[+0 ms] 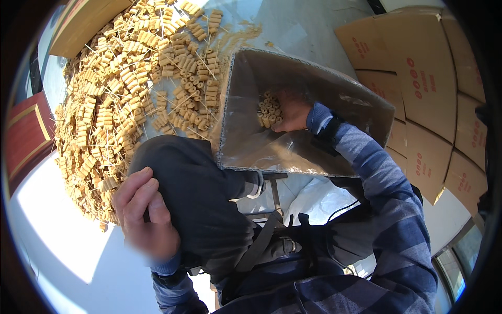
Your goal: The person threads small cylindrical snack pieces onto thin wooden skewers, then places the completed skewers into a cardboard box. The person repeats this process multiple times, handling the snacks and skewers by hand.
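My right hand (294, 111) reaches deep into an open cardboard box (334, 86) with a clear plastic liner. Its fingers and thumb close round a bunch of tan ring-shaped rolls (269, 111), whose hollow ends face left. My left hand (146, 209) is raised beside my left knee, in front of a large heap of the same rolls (115, 120) threaded on thin sticks. The left fingers are curled. One skewered piece (108, 183) shows just past them; whether they grip it is unclear. The left palm is blurred and the thumb hidden.
Stacked cardboard cartons (426, 78) with red print stand at the right. Another carton (86, 26) borders the heap at upper left. A dark red panel (29, 136) lies at the far left. Crumbs (238, 36) dust the pale floor behind the box. My knees flank the box's near side.
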{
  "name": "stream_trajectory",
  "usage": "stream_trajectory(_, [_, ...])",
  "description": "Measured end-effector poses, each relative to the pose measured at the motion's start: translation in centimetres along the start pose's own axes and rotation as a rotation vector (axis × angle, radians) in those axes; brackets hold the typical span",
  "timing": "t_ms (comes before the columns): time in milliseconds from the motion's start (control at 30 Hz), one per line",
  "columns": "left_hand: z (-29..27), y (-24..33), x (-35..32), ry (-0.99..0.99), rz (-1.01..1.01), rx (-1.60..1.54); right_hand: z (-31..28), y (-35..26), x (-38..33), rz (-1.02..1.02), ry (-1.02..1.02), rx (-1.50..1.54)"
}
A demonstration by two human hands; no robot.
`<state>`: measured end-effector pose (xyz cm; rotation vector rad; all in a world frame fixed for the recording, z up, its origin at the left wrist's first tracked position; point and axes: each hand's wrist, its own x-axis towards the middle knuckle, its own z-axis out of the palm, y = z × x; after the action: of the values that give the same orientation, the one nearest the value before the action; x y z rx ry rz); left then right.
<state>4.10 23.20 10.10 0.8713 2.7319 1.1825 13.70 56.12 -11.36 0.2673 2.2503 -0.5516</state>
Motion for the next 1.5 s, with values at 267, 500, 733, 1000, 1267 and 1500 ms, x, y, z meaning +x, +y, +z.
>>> stream_trajectory(267, [0.3, 0.0, 0.5, 0.018, 0.024, 0.008, 2.5, -4.3, 3.7, 0.045, -0.107, -0.051])
stream_trajectory(500, [0.4, -0.1, 0.9, -0.018, 0.037, -0.11, 5.3, -4.0, 6.0, 0.045, -0.008, 0.059])
stream_trajectory(733, [0.4, -0.2, 1.2, 0.024, 0.045, -0.091, 6.2, -3.2, 6.9, -0.064, 0.065, 0.149])
stream_trajectory(1000, [0.6, 0.0, 1.3, 0.052, 0.053, -0.172, 8.2, -2.9, 8.5, -0.113, 0.118, -0.004])
stream_trajectory(1267, [-0.1, -1.0, 1.7, 0.086, 0.114, -0.309, 7.1, -4.7, 8.1, 0.005, 0.107, -0.258])
stream_trajectory(1500, [-4.9, -10.4, -4.6, 0.32, -0.392, -0.671, 0.7, -2.2, 1.5, -0.146, -0.026, 0.018])
